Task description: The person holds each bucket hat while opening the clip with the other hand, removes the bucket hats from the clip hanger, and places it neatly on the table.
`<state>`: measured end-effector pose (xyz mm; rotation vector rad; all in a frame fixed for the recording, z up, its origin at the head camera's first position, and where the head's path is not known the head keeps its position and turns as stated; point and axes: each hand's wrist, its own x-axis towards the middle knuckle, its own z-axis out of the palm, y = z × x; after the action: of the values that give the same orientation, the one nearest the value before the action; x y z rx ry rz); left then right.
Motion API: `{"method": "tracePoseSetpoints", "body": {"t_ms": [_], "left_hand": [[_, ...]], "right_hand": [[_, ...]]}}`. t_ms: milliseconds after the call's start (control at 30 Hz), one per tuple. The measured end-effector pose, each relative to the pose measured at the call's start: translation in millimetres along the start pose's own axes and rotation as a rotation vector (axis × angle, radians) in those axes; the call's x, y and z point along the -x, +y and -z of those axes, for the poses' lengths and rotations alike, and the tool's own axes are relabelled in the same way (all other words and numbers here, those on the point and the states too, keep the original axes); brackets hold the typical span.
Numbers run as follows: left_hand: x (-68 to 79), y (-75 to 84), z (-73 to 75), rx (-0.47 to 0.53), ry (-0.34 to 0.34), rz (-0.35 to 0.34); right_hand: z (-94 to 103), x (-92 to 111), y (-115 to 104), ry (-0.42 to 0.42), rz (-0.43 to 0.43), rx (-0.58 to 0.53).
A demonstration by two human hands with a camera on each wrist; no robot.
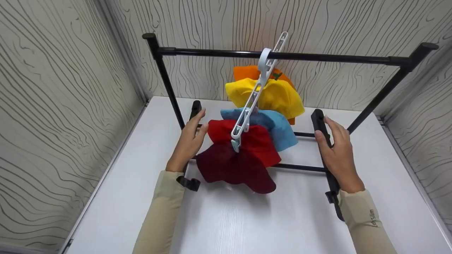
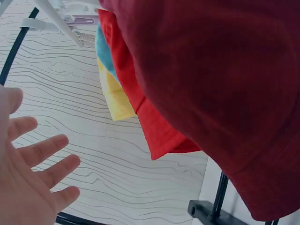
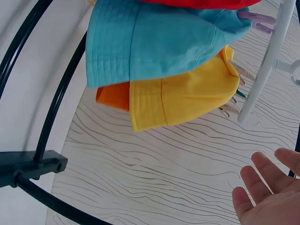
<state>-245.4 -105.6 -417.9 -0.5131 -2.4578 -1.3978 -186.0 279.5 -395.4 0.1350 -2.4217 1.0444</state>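
Note:
My left hand (image 1: 189, 141) is held to the left of the hanging hats, its fingers spread and holding nothing in the left wrist view. On the other side, my right hand (image 1: 338, 157) is likewise empty, fingers extended. Between them a white clip hanger (image 1: 255, 93) hooks over the rack's top bar. From its clips hang a maroon bucket hat (image 1: 235, 167) in front, then a red hat (image 1: 256, 144), a light blue hat (image 3: 164, 42), a yellow hat (image 3: 192, 96) and an orange hat (image 1: 243, 72) at the back, mostly hidden.
The black rack (image 1: 212, 53) stands on a white table (image 1: 226, 218), its feet running front to back on both sides. Two lower crossbars (image 1: 300, 167) pass behind the hats. Panels with a wavy wood-grain pattern (image 1: 63, 116) enclose the left, back and right.

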Motion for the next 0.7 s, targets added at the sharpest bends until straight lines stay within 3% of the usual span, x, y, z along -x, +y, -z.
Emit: {"method": "tracePoseSetpoints", "body": {"t_ms": [233, 500, 700], "left_hand": [[13.2, 3.0, -10.4, 0.054, 0.032, -0.012], [24.6, 9.4, -24.5, 0.118, -0.044, -0.069], [30.2, 7.9, -31.2, 0.129, -0.058, -0.066]], "right_hand": [[-4.4, 5.2, -0.8, -0.021, -0.025, -0.028], [-11.5, 13.0, -4.3, -0.044, -0.006, -0.048], [-17.7, 17.5, -8.6, -0.075, 0.01, -0.047]]}}
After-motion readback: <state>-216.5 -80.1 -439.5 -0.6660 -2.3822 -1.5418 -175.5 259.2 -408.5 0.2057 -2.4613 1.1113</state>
